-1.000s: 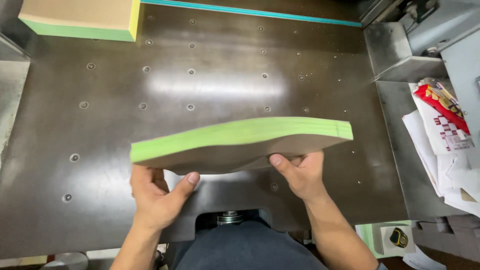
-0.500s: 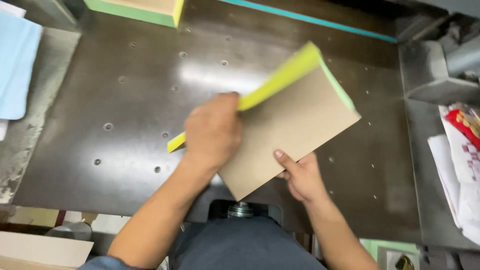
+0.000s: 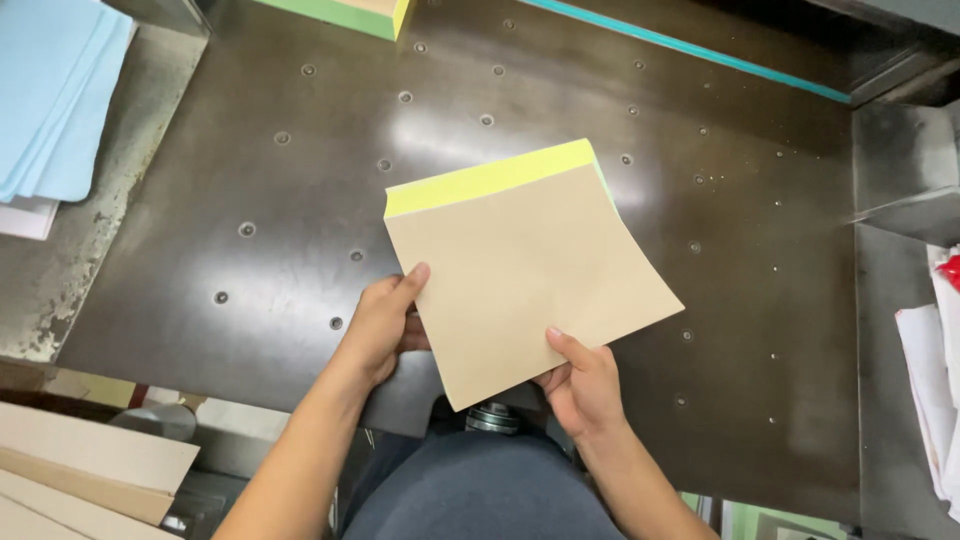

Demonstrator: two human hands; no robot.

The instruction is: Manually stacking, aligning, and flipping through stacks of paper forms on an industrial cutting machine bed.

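Observation:
A thick pad of paper (image 3: 525,270) with a brown board face and a yellow-green far edge is held just above a dark metal machine table (image 3: 250,190). My left hand (image 3: 385,325) grips its near left edge, thumb on top. My right hand (image 3: 580,385) grips its near right corner, thumb on the brown face. The pad is turned at an angle, its near corner pointing toward my body.
Another green-edged paper stack (image 3: 345,12) lies at the table's far edge. Light blue sheets (image 3: 55,95) rest on the left ledge. Brown boards (image 3: 80,475) sit at the lower left. White papers (image 3: 930,390) lie at the right. A teal strip (image 3: 690,50) runs along the back.
The pad was held edge-on, then flipped and turned with my left hand over it. Now it faces up brown side, gripped at both near edges. The view shifted left.

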